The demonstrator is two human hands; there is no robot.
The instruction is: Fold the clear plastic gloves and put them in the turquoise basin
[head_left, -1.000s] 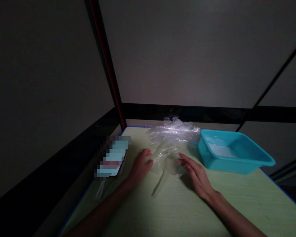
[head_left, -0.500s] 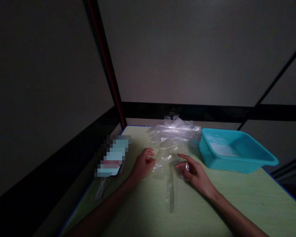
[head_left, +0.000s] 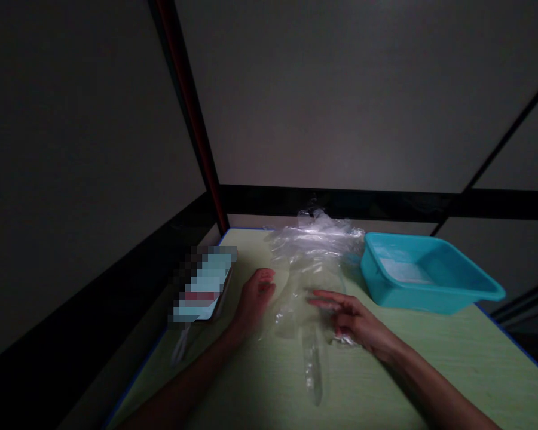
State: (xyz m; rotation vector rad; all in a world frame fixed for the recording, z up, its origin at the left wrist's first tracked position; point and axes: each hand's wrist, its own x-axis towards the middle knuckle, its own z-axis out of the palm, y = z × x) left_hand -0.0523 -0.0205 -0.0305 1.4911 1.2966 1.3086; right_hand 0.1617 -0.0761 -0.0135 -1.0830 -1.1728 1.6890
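Clear plastic film point(head_left: 305, 278) lay on the tabletop point(head_left: 385, 382) between your left hand point(head_left: 253, 298) and right hand point(head_left: 356, 321). Grip of the left was half spread and looked empty; the right had fingers point(head_left: 329, 294) stretched, I could not tell if holding film.

Crinkled, glossy plastic film point(head_left: 316, 239).
The basin point(head_left: 412, 295) was smooth plastic; the table point(head_left: 466, 352) looked matt and faintly wood-grained.

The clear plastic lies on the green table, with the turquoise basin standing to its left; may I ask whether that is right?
Not quite: the turquoise basin stands to the right of the clear plastic, as the head view shows. The plastic does lie on the green table.
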